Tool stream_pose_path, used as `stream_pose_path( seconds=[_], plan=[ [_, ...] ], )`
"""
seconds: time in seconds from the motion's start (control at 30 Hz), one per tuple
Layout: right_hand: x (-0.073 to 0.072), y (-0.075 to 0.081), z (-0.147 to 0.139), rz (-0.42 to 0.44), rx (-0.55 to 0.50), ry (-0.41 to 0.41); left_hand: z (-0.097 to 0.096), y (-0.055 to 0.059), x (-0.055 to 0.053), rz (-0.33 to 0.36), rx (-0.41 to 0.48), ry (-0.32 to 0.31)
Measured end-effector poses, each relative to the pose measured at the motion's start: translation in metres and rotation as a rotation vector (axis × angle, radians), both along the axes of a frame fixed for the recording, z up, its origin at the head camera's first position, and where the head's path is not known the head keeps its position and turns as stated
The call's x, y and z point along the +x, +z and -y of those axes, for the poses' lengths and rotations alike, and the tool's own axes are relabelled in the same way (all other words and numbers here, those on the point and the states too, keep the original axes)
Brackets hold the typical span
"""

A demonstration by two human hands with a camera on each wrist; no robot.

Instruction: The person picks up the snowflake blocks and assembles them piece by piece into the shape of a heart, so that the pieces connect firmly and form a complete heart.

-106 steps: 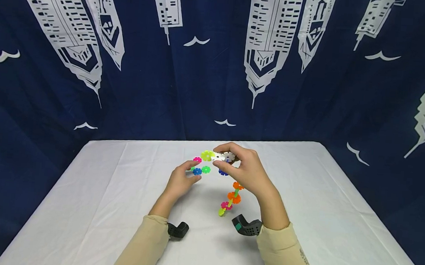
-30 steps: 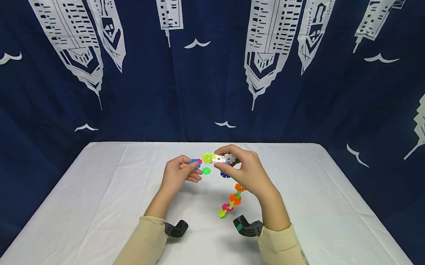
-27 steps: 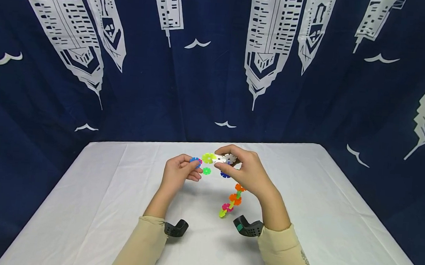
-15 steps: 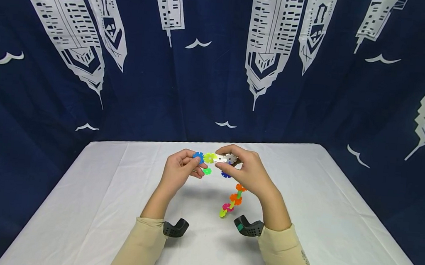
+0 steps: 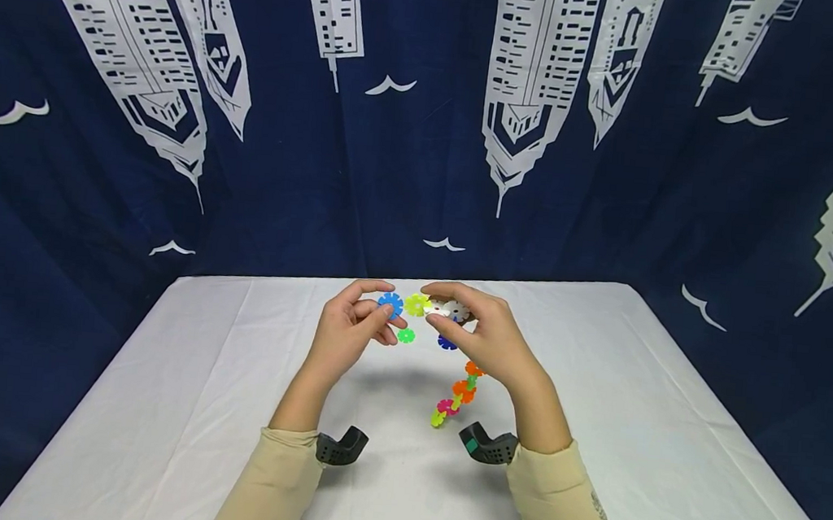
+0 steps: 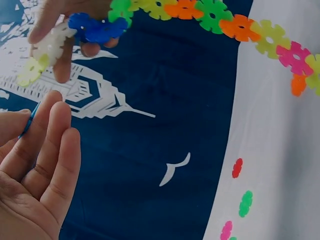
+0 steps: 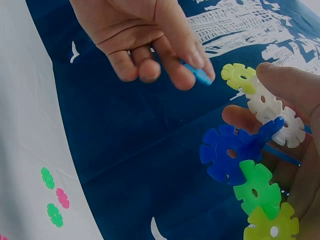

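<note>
Between thumb and fingers, my left hand (image 5: 341, 332) pinches a light blue snowflake disc (image 5: 390, 302); the left wrist view shows this disc (image 6: 29, 123) edge-on. My right hand (image 5: 491, 335) holds a chain of interlocked snowflake discs by its upper end, thumb and fingers at the white discs (image 7: 262, 98). A yellow-green disc (image 5: 416, 304) is the chain's free end and faces the light blue disc across a small gap. Below the white ones, a dark blue disc (image 7: 222, 150) and a green disc (image 7: 256, 189) follow. The chain hangs down to a yellow disc (image 5: 436, 419).
Loose discs lie on the white table (image 5: 228, 408) beyond the hands, among them a green disc (image 5: 406, 336), a red disc (image 6: 237, 168) and a pink disc (image 7: 62, 198). Behind the table hangs a dark blue curtain (image 5: 409, 170) with white building prints.
My left hand has picked the light blue disc up from among the loose ones and raised it level with the chain's yellow-green end. My right hand has stayed nearly in place.
</note>
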State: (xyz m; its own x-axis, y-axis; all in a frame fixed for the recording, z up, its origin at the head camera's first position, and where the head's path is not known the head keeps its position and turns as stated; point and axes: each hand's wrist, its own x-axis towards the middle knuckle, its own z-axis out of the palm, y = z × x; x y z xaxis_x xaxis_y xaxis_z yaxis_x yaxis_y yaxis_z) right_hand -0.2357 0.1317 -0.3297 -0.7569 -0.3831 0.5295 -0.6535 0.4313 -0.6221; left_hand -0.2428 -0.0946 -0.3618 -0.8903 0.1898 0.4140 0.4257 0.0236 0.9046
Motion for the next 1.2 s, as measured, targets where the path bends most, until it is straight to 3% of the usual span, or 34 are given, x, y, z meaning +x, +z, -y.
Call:
stream_pose_path(
  seconds=[0.33, 0.73, 1.2],
  plan=[
    [-0.001, -0.001, 0.000, -0.012, 0.002, 0.012, 0.000, 0.009, 0.006, 0.040, 0.075, -0.038],
    [0.000, 0.000, -0.001, -0.001, 0.012, 0.026, -0.003, 0.015, 0.011, 0.066, 0.098, -0.064],
    [0.000, -0.001, 0.001, -0.068, 0.008, 0.075, -0.004, 0.016, 0.013, 0.122, 0.137, -0.098]
  ],
)
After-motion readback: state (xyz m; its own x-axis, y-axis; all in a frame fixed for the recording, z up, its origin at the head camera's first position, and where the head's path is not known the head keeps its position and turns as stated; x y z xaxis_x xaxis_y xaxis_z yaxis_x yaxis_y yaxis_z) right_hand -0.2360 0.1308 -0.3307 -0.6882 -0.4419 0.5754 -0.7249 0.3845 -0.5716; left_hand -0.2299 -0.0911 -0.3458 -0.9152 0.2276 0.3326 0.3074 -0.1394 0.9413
